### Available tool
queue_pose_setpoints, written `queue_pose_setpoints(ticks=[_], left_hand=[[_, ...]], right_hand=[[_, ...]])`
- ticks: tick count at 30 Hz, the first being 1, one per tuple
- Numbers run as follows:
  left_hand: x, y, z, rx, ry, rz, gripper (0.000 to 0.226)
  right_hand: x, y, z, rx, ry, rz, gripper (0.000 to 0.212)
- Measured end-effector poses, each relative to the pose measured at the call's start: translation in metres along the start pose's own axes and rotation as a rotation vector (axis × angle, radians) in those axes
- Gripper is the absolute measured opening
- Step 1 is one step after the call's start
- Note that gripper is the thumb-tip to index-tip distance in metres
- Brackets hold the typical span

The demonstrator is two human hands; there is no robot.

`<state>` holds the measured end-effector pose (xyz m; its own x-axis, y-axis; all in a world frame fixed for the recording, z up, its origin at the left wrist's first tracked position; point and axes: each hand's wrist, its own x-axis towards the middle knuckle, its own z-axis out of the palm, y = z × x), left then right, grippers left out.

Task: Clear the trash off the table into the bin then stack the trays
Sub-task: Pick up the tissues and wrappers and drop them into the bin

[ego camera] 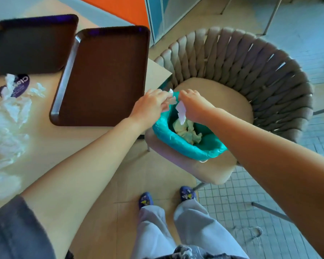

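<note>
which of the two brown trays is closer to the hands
The right-hand tray, lying by the table edge next to the bin. The hands hover just past its near right corner; the other tray sits farther left.

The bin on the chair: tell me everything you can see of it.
The bin is small and lined with a teal plastic bag folded out over its rim, so the bin's own wall is hidden. It stands upright on the beige seat of a woven-backed chair beside the table. Crumpled pale paper lies inside. The left hand and the right hand are over its far edge, each holding a white scrap; whether they touch the bag cannot be told.
</note>
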<state>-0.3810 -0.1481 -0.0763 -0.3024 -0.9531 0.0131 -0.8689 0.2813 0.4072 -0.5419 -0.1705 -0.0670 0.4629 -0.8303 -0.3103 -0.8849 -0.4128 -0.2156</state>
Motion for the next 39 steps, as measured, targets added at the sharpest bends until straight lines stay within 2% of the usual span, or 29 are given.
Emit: queue_pose_setpoints(ticks=[8,11,14,19,29,39], left_hand=[[0.014,0.030,0.052,-0.067,-0.120,-0.111,0.037],[0.012,0.030,0.061,-0.075,-0.157,-0.095,0.035],[0.007,0.029,0.065,0.000,-0.124,-0.065,0.037],[0.005,0.027,0.055,0.043,-0.049,-0.063,0.033],[-0.019,0.009,0.007,0.091,0.130,-0.075,0.023],[-0.075,-0.074,-0.063,0.174,0.313,-0.207,0.018]], right_hand=[[-0.017,0.050,0.032,0.020,-0.115,0.076,0.031],[-0.019,0.057,0.043,0.029,-0.152,0.083,0.038],[-0.021,0.060,0.044,-0.010,-0.155,0.096,0.052],[-0.012,0.055,0.034,-0.004,-0.093,0.059,0.039],[0.007,-0.006,0.009,0.032,0.024,-0.108,0.039],[0.052,-0.117,-0.027,-0.025,0.190,-0.306,0.032]])
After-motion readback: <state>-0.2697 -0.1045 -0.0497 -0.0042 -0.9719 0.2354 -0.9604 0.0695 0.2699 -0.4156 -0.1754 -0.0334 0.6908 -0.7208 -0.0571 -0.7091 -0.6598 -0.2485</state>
